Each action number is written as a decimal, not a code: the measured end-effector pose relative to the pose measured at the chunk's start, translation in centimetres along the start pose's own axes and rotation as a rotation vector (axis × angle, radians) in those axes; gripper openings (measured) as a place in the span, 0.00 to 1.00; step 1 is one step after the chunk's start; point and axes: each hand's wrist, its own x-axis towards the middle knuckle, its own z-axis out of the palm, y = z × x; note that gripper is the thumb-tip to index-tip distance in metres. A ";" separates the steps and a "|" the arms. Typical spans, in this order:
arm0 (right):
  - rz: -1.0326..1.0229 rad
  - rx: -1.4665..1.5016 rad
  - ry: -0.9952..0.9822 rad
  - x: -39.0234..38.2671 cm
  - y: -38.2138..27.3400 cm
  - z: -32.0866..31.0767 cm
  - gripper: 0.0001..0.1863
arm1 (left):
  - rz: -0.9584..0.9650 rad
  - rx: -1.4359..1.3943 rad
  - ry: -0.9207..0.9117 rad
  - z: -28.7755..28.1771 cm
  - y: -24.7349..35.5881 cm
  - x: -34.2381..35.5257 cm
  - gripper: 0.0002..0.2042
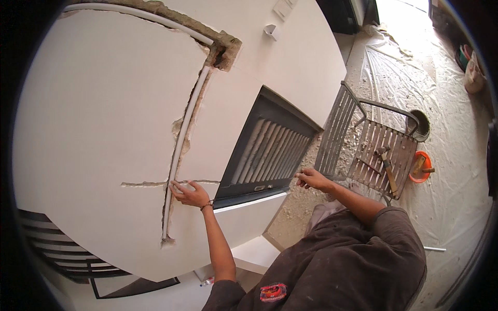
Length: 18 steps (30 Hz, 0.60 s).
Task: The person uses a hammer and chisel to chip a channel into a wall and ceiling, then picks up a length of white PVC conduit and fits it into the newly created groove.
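A white conduit pipe [182, 132] runs down a rough groove chiselled into the white wall. My left hand [191, 195] reaches to its lower part, fingertips against the pipe and groove edge, thumb held apart. The hand grips nothing. A thin cut [142, 184] crosses the groove at that height. Beside the dark louvred window [267, 150], my right hand [313, 179] is raised with curled, pinched fingers. Something small and dark may be at its fingertips, too small to name. At the groove's top, a broken-out box hole [226, 53] meets another white pipe [140, 14].
A slatted metal chair [381, 150] stands to the right, with a hammer [387, 168] on its seat. Near it are an orange bowl [426, 175] with tools and a dark bucket [423, 126]. Plastic sheeting [397, 83] and rubble cover the floor. A white pipe piece [434, 249] lies there.
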 end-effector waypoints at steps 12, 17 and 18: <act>-0.576 -0.294 0.134 7.0 -14.2 3.0 0.18 | -0.087 -0.091 0.015 0.2 -0.3 0.2 0.27; -0.945 -0.263 0.367 11.7 -31.8 4.9 0.12 | -0.084 -0.117 -0.017 -0.7 1.2 1.1 0.31; -0.988 -0.350 0.451 12.2 -33.5 5.9 0.11 | -0.080 -0.124 -0.016 -0.9 0.9 0.8 0.31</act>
